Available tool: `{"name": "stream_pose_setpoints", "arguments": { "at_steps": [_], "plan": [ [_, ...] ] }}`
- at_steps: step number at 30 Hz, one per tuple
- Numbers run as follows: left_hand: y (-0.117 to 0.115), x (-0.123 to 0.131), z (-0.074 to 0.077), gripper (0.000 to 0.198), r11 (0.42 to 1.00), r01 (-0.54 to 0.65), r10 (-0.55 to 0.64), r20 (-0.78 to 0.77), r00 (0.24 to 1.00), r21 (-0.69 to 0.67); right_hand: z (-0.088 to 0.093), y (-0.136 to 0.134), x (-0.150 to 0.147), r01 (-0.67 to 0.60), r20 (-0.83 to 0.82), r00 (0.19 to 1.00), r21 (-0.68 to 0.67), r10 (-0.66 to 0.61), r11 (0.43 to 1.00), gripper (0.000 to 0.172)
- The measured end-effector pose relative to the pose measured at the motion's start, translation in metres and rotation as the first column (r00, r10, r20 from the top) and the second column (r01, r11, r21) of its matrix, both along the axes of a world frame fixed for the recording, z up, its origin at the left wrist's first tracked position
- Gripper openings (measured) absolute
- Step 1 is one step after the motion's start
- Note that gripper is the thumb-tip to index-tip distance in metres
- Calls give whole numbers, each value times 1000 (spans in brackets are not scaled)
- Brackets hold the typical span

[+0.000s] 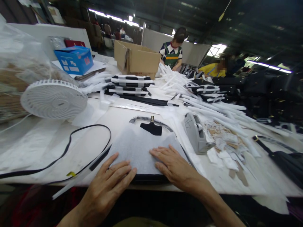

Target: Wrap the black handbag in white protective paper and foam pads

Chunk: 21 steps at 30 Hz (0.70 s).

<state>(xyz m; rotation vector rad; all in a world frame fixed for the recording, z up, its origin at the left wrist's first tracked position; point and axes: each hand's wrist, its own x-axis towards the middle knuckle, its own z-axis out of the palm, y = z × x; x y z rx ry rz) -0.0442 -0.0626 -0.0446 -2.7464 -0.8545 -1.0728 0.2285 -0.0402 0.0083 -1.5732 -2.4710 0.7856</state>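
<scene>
loosely unclenched, hands (pixel 101 186) (pixel 176 167) flat on white sheet (pixel 139 146), cluttered pale table (pixel 88 140), dim workshop (pixel 203 20)

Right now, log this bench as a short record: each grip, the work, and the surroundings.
Left grip: open, touching the white sheet
Right grip: open, on the same sheet
Under sheet: black item, mostly covered
Beyond sheet: black flap, metal clasp
Left: white fan
Right: grey tape dispenser
Behind: blue box, open cardboard box
</scene>
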Motion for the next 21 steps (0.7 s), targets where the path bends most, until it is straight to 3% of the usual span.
{"name": "stream_pose_setpoints", "arguments": {
  "at_steps": [4, 8, 10, 12, 16, 18, 21],
  "plan": [
    [-4, 3, -2, 41, 999, -38, 40, 52, 998, -36, -2, -3, -1, -21, 36, 999, 25, 20, 999, 46],
    [-3, 6, 9, 38, 995, -67, 70, 45, 997, -73, -2, -6, -4, -25, 71, 997, 49, 22, 998, 45],
    [0, 10, 20, 35, 994, -67, 64, -39, 997, -87, -2, -8, -5, -32, 84, 996, 61, 26, 998, 46],
    [6, 18, 34, 32, 985, -98, 64, -234, 970, -138, -2, -9, -5, -41, 90, 995, 76, 34, 996, 46],
    [27, 50, 57, 32, 918, -303, 88, -614, 784, -256, -1, -10, -4, -52, 111, 993, 87, 42, 995, 46],
    [38, 67, 59, 26, 889, -347, 73, -655, 753, -300, 0, -10, -3, -45, 125, 992, 92, 34, 995, 47],
    [47, 80, 53, 23, 876, -329, 50, -611, 790, -353, 1, -10, 0, -34, 133, 991, 101, 21, 994, 47]
  ]
}}
